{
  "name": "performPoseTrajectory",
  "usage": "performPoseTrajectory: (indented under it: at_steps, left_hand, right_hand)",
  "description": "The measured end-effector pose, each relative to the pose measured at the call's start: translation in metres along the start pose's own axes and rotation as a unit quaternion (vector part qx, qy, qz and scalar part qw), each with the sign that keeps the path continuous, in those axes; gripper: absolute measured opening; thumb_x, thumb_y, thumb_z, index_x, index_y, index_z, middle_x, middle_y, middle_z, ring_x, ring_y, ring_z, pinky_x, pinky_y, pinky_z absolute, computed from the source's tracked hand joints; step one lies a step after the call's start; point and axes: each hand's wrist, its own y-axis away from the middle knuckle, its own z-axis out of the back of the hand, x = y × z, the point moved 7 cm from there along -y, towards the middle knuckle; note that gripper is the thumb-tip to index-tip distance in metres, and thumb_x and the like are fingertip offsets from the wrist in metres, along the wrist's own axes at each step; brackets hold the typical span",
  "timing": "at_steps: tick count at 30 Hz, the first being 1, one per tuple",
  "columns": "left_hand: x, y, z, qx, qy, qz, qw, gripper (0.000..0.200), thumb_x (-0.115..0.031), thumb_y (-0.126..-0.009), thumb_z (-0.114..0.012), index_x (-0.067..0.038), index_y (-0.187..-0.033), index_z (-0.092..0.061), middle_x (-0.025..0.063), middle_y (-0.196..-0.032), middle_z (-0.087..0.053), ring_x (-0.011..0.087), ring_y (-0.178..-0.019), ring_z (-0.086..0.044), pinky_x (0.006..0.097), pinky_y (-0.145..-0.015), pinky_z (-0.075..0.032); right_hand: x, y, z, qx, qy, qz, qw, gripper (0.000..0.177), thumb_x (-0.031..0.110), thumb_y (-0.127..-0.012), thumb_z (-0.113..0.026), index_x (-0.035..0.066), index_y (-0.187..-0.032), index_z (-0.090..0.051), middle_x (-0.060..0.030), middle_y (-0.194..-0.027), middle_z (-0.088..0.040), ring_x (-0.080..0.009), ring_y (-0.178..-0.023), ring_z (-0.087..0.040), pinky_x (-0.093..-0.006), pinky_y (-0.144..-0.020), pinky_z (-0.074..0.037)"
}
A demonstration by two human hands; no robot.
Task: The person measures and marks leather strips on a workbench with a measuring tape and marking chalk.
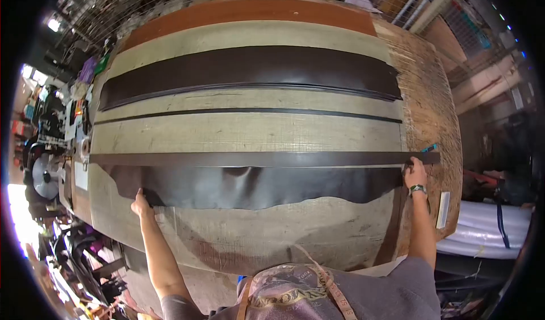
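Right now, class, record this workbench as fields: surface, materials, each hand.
Table: wide worn work table
Near sheet: dark leather sheet, wavy near edge
Across it: long dark strip
Left hand: on the sheet's left end
Right hand: at the strip's right end, beside a blue tool
Far side: wider dark band

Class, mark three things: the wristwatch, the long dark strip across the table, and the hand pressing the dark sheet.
wristwatch (418,189): head view, its face.
long dark strip (255,159): head view, mid-length.
left hand (142,204): head view, its back.
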Motion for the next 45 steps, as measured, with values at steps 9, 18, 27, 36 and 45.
performPoseTrajectory:
  at_steps: [9, 18, 27, 36, 45]
  left_hand:
    - [0.021, -0.006, -0.003, 0.126, 0.097, 0.115, 0.980, 0.036, -0.015, -0.086, -0.078, 0.003, -0.114, -0.064, 0.0168, -0.112, -0.068, 0.0309, -0.092, -0.071, 0.0444, -0.071, -0.063]
    - [0.026, 0.064, 0.191, -0.078, 0.014, 0.075, 0.994, 0.015, -0.008, -0.080, -0.071, 0.001, -0.088, -0.062, 0.0099, -0.079, -0.061, 0.0187, -0.058, -0.056, 0.0347, -0.040, -0.036]
    - [-0.005, 0.146, 0.224, 0.153, 0.339, 0.091, 0.924, 0.016, -0.006, -0.087, -0.063, -0.001, -0.102, -0.062, 0.0112, -0.102, -0.069, 0.0244, -0.090, -0.068, 0.0356, -0.078, -0.058]
    - [-0.112, 0.129, 0.260, 0.319, 0.423, -0.023, 0.848, 0.037, -0.011, -0.086, -0.062, 0.009, -0.117, -0.063, 0.0202, -0.117, -0.069, 0.0313, -0.108, -0.066, 0.0450, -0.103, -0.048]
    - [-0.193, 0.029, 0.250, 0.405, 0.471, -0.028, 0.783, 0.029, -0.020, -0.095, -0.063, 0.000, -0.118, -0.062, 0.0128, -0.111, -0.070, 0.0226, -0.100, -0.069, 0.0381, -0.090, -0.056]
  right_hand:
    - [-0.037, 0.031, -0.040, 0.103, -0.049, -0.236, 0.965, 0.063, 0.042, -0.083, -0.075, -0.004, -0.124, -0.061, -0.0252, -0.116, -0.067, -0.0397, -0.112, -0.063, -0.0478, -0.096, -0.048]
    - [0.078, 0.186, -0.097, 0.139, -0.398, -0.061, 0.905, 0.037, 0.038, -0.096, -0.063, 0.003, -0.087, -0.066, -0.0126, -0.077, -0.071, -0.0252, -0.076, -0.071, -0.0367, -0.069, -0.055]
    - [0.221, 0.307, -0.137, 0.518, -0.649, -0.303, 0.468, 0.068, 0.061, -0.094, -0.057, -0.007, -0.104, -0.061, -0.0276, -0.111, -0.068, -0.0427, -0.103, -0.069, -0.0478, -0.079, -0.061]
    - [0.231, 0.299, -0.165, 0.256, -0.742, -0.368, 0.498, 0.088, 0.052, -0.086, -0.072, 0.002, -0.149, -0.035, -0.0267, -0.146, -0.043, -0.0439, -0.140, -0.038, -0.0550, -0.116, -0.035]
    - [0.286, 0.270, -0.151, -0.057, -0.323, -0.210, 0.921, 0.067, 0.052, -0.086, -0.071, -0.005, -0.119, -0.060, -0.0256, -0.115, -0.063, -0.0407, -0.113, -0.059, -0.0486, -0.098, -0.048]
